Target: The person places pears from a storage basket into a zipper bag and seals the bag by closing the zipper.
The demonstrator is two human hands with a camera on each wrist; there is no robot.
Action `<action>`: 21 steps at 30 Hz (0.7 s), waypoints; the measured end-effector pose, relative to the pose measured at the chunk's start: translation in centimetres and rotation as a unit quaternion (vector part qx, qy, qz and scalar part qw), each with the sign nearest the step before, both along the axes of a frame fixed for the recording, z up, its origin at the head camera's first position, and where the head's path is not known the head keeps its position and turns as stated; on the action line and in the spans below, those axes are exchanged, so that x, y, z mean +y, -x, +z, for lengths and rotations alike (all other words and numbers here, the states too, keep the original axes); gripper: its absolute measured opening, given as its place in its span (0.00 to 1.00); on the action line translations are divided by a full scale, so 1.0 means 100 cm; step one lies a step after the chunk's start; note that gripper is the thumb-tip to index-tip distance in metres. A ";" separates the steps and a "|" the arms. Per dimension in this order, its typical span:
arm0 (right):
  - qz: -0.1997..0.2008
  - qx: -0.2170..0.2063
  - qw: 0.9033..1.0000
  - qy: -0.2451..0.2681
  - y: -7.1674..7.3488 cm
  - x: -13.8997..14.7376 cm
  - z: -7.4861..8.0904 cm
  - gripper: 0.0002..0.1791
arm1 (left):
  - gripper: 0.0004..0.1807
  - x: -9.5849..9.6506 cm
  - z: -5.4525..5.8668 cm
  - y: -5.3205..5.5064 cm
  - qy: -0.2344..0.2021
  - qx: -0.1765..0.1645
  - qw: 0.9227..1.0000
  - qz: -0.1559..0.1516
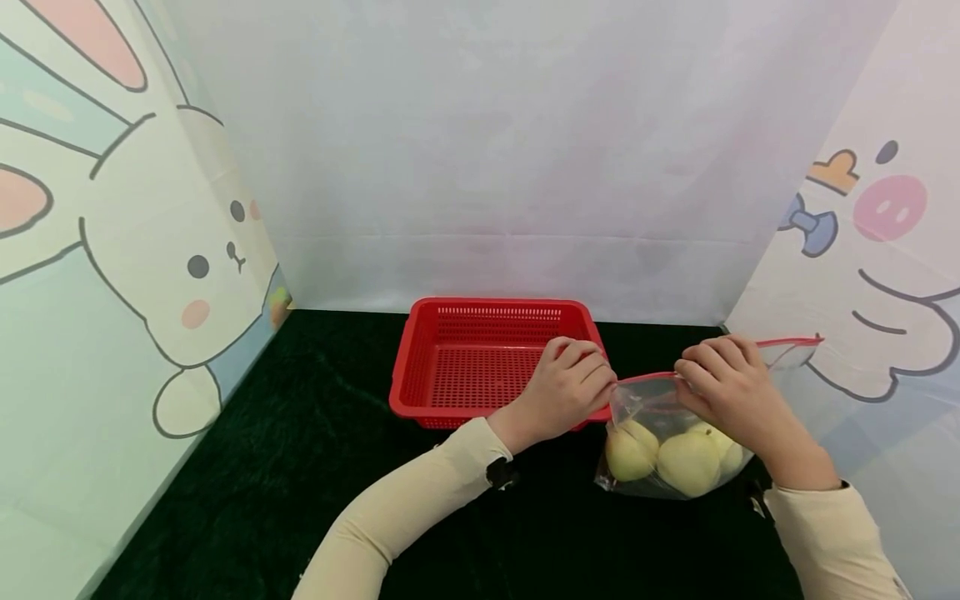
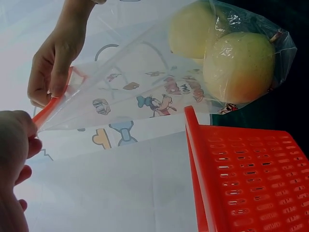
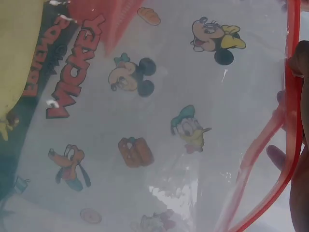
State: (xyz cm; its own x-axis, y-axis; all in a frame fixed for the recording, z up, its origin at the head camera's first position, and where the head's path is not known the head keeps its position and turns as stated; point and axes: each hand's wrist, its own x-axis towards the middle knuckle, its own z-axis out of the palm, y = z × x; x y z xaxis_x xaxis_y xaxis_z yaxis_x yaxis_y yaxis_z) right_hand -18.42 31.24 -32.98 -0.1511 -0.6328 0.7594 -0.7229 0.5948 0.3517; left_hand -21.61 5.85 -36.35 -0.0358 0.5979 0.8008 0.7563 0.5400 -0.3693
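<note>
A clear zip bag [image 1: 645, 404] with a red zip strip and printed cartoon figures [image 3: 130, 79] holds several pale yellow-green pears [image 1: 688, 462]. My left hand [image 1: 566, 387] pinches the left corner of the strip, beside the basket's right edge. Farther right along the same strip, my right hand [image 1: 723, 379] grips the red edge between thumb and fingers. In the right wrist view the strip's two sides stand apart below the right hand [image 3: 301, 96]. The pears sit in the bottom of the bag, low over the dark cloth.
A red plastic basket [image 1: 401, 375] with slotted walls stands left of the bag, on a dark green cloth [image 1: 315, 467]. Pale curtains rise behind, and printed panels with a rabbit [image 1: 172, 250] and a pig [image 1: 892, 208] flank both sides.
</note>
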 end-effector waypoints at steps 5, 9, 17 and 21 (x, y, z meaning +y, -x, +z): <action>-0.006 0.001 1.000 0.011 -0.001 0.008 -0.002 0.20 | 0.05 -0.001 -0.001 -0.001 0.000 -0.001 1.000 -0.004; -0.018 0.009 1.000 0.014 -0.001 0.015 -0.003 0.20 | 0.04 -0.001 -0.002 -0.001 -0.003 0.005 1.000 -0.002; -0.035 0.012 0.999 0.023 0.000 0.030 -0.003 0.21 | 0.05 -0.002 -0.003 0.000 -0.001 0.016 1.000 0.004; -0.042 0.017 0.998 0.036 0.001 0.036 -0.004 0.22 | 0.05 -0.002 -0.004 0.001 -0.005 0.017 1.000 0.002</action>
